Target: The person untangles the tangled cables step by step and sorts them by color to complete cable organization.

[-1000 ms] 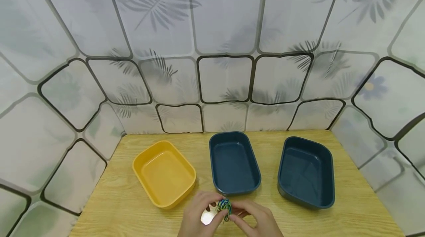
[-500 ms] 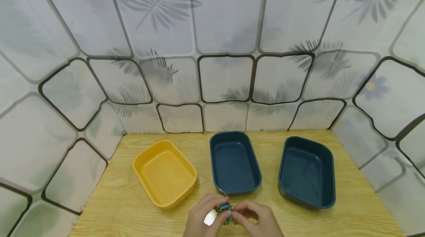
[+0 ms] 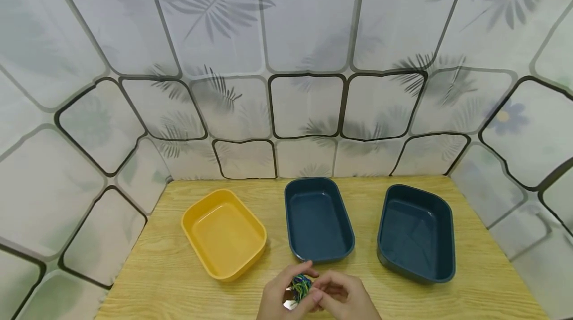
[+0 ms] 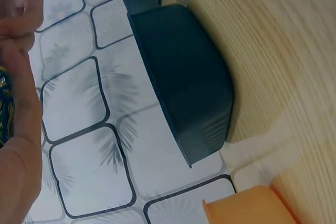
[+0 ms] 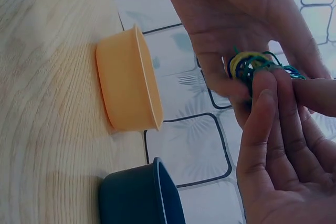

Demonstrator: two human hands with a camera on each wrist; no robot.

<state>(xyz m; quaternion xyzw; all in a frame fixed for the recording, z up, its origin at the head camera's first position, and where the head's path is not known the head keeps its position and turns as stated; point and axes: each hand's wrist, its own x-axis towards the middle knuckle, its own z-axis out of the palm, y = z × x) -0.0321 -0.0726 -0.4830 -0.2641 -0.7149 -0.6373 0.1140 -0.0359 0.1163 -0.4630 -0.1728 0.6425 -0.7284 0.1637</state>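
Note:
A tangled bundle of thin blue, green and yellow strands (image 3: 301, 286) is between my hands near the table's front edge; rubber bands or cord, I cannot tell which. My left hand (image 3: 282, 294) grips it from the left, thumb in front and fingers behind. From the right, my right hand (image 3: 346, 296) pinches strands with its fingertips. Looped strands (image 5: 247, 65) show between the two hands in the right wrist view. Only a sliver of the bundle (image 4: 5, 106) appears at the edge of the left wrist view. Fingers hide much of it.
Behind the hands stands a dark blue bin (image 3: 319, 220). A yellow bin (image 3: 224, 235) is to its left, and another dark blue bin (image 3: 416, 233) to its right. A patterned curtain (image 3: 309, 106) surrounds the wooden table (image 3: 170, 280). A bright white patch shows below the left hand.
Both hands have shifted slightly right and down, and the bundle has turned between the fingers. The fingertips of the two hands are closer together. The bins stay in place.

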